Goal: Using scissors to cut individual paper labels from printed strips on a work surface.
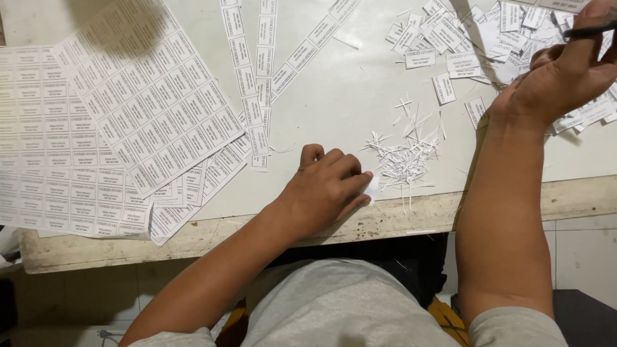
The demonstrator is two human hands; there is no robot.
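Observation:
My left hand [328,186] rests near the table's front edge, fingers curled over a small white paper piece [371,188]. Just right of it lies a heap of thin paper trimmings [405,157]. My right hand [565,71] is at the far right, closed on a dark pair of scissors [594,29] whose handle shows above the fingers. It hovers over a pile of small cut labels [463,38]. Printed label sheets [128,109] lie at the left, and cut label strips [260,71] fan out in the middle.
The white table top [347,96] has a worn wooden front edge [398,222]. A stack of further label sheets [38,160] overhangs the left front. My lap in grey clothing and a tiled floor show below.

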